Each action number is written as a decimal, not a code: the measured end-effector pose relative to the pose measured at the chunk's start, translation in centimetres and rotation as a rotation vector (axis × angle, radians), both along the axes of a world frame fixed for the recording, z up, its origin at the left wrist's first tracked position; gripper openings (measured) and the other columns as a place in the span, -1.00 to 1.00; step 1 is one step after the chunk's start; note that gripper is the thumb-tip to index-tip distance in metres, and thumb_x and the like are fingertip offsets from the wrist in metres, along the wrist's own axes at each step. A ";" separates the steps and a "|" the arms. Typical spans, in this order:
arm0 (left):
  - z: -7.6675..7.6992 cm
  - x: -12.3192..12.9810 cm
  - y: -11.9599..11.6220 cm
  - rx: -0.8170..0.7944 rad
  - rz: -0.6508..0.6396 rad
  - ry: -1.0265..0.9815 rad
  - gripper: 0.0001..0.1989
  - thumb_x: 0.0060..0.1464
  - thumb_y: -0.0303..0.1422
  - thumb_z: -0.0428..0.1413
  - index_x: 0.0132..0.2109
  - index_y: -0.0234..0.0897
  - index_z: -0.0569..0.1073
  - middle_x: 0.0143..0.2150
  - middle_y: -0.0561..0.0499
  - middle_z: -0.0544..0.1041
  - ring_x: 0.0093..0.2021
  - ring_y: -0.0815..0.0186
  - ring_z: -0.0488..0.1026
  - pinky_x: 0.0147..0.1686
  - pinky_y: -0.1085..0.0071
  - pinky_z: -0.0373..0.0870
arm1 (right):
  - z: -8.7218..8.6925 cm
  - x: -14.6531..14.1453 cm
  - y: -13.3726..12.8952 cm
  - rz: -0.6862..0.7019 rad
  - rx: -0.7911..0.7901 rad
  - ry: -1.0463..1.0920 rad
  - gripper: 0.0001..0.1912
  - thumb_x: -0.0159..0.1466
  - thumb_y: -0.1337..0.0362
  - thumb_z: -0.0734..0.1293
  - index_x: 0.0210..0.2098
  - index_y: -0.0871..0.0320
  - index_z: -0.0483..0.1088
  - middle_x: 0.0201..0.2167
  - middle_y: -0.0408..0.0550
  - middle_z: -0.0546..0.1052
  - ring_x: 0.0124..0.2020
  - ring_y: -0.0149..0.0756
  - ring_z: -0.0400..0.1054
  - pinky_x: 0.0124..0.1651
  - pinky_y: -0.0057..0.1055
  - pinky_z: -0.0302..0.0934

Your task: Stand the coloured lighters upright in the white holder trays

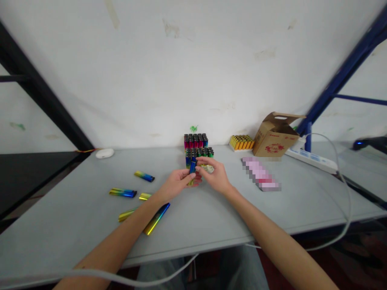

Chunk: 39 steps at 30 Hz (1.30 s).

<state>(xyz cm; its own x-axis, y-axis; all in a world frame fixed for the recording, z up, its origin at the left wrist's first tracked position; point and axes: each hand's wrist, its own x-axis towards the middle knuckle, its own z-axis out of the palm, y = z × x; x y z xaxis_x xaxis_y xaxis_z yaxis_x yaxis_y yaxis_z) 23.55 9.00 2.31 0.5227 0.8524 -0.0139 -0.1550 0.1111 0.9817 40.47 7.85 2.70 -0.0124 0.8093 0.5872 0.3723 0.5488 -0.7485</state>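
My left hand (180, 181) is closed around a blue-and-yellow lighter (192, 166), holding it tilted near the middle of the table. My right hand (215, 174) comes in from the right, its thumb and forefinger closed at the lighter's upper end. Just behind my hands stand upright rows of lighters with black tops: a mixed blue-and-green group (208, 152) in front and a mostly pink-red group (195, 141) behind. A small pale, crumpled-looking item (208, 168) is partly covered by my right hand.
Several loose shiny lighters, among them one blue-and-yellow lighter (144, 176), lie left, partly under my left forearm. Along the right are a tray of yellow-orange batteries (242, 142), an open cardboard box (275, 139), a blurred pink phone-shaped item (261, 174) and a power strip (314, 160). A white case (105, 153) sits far left.
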 end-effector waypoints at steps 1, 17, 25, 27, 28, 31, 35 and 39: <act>0.0 0.0 0.0 0.004 -0.004 0.010 -0.66 -0.10 -0.19 0.31 -0.23 -0.37 0.55 -0.36 -0.04 0.60 -0.29 0.25 0.55 -0.13 0.24 0.49 | 0.0 -0.1 0.0 0.014 -0.033 0.037 -0.76 0.16 0.28 0.37 -0.16 0.13 0.50 -0.22 -0.03 0.61 -0.19 -0.25 0.49 -0.01 -0.26 0.33; -0.5 -0.1 0.4 0.183 0.087 0.256 -0.52 -0.06 -0.08 0.22 -0.10 -0.37 0.49 -0.21 -0.12 0.62 -0.18 0.17 0.56 -0.09 0.21 0.48 | 0.9 0.8 0.8 0.042 -0.025 0.270 -0.79 0.07 0.22 0.44 -0.31 0.15 0.46 -0.39 -0.10 0.55 -0.35 -0.32 0.44 -0.21 -0.37 0.33; 0.5 -2.0 0.6 0.715 0.285 0.803 -0.69 0.18 -0.21 -0.05 -0.15 -0.27 0.50 -0.34 -0.05 0.62 -0.33 0.21 0.55 -0.24 0.31 0.41 | 0.1 2.7 1.5 -0.154 0.214 -0.025 -0.87 0.17 0.28 0.38 -0.27 0.11 0.47 -0.27 -0.06 0.58 -0.20 -0.24 0.43 -0.03 -0.24 0.29; 0.9 -2.4 0.8 0.797 0.319 0.925 -0.69 0.20 -0.23 -0.08 -0.16 -0.24 0.52 -0.31 -0.05 0.62 -0.29 0.18 0.55 -0.21 0.31 0.39 | -0.2 2.7 1.7 -0.166 0.234 -0.055 -0.89 0.18 0.28 0.37 -0.27 0.09 0.47 -0.27 -0.07 0.57 -0.16 -0.22 0.42 0.01 -0.22 0.27; 1.0 -2.6 0.9 0.819 0.337 0.976 -0.69 0.20 -0.24 -0.09 -0.16 -0.23 0.52 -0.29 -0.05 0.63 -0.28 0.17 0.54 -0.20 0.30 0.38 | -0.3 2.6 1.7 -0.169 0.239 -0.066 -0.90 0.18 0.28 0.37 -0.27 0.08 0.47 -0.27 -0.07 0.57 -0.13 -0.21 0.42 0.04 -0.21 0.26; 0.9 -2.9 1.0 0.845 0.376 1.142 -0.69 0.20 -0.29 -0.09 -0.16 -0.25 0.53 -0.21 -0.10 0.62 -0.19 0.11 0.53 -0.10 0.22 0.36 | -0.6 2.4 2.0 -0.181 0.238 -0.080 -0.91 0.19 0.27 0.37 -0.29 0.07 0.48 -0.27 -0.07 0.57 -0.06 -0.19 0.39 0.10 -0.18 0.22; 0.4 -3.0 0.7 0.804 0.436 1.421 -0.68 0.20 -0.38 -0.11 -0.08 -0.28 0.51 -0.04 -0.19 0.56 0.01 -0.04 0.44 0.10 -0.22 0.10 | -1.1 2.1 2.4 -0.185 0.223 -0.081 -0.91 0.17 0.26 0.39 -0.30 0.07 0.48 -0.27 -0.07 0.57 -0.02 -0.17 0.37 0.11 -0.18 0.21; 0.3 -3.2 0.3 0.715 0.484 1.581 -0.66 0.20 -0.39 -0.12 0.02 -0.26 0.45 0.06 -0.25 0.46 0.12 -0.15 0.30 0.04 -0.47 -0.08 | -1.4 2.0 2.6 -0.187 0.215 -0.081 -0.91 0.17 0.27 0.39 -0.30 0.07 0.48 -0.26 -0.06 0.57 -0.01 -0.17 0.35 0.12 -0.17 0.20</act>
